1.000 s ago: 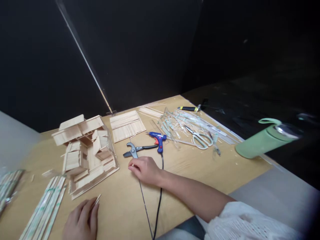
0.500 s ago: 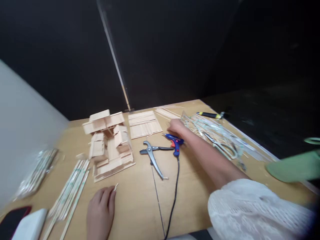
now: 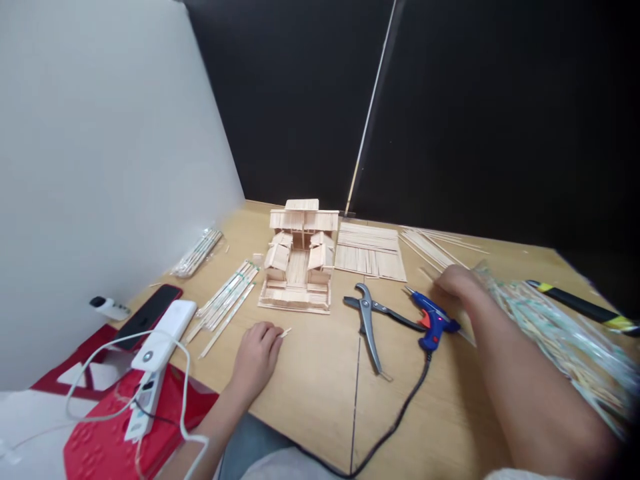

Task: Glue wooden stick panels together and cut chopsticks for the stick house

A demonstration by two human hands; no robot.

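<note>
Resting on the table at the near left, my left hand (image 3: 257, 353) is closed, with a short piece of wooden stick (image 3: 286, 332) pinched at its fingertips. My right hand (image 3: 454, 283) reaches down just behind the blue glue gun (image 3: 434, 320), close to some thin wooden sticks (image 3: 434, 250); its fingers are mostly hidden. Left of the glue gun lie grey-and-black cutting pliers (image 3: 369, 327). Beyond my left hand stands a small model house (image 3: 297, 267) built of sticks. Beside it is a flat stick panel (image 3: 371, 252).
Bagged sticks (image 3: 565, 353) and a black-and-yellow tool (image 3: 580, 300) lie at right. Stick bundles (image 3: 225, 300) lie at left, near a phone (image 3: 150, 317) and a white power bank (image 3: 165, 333) with cables. A black cord (image 3: 400, 420) trails from the glue gun. Walls stand behind.
My view has swung left, bringing the power bank, cables and red stool into sight. My left hand keeps the short stick piece; my right hand stays behind the glue gun.
</note>
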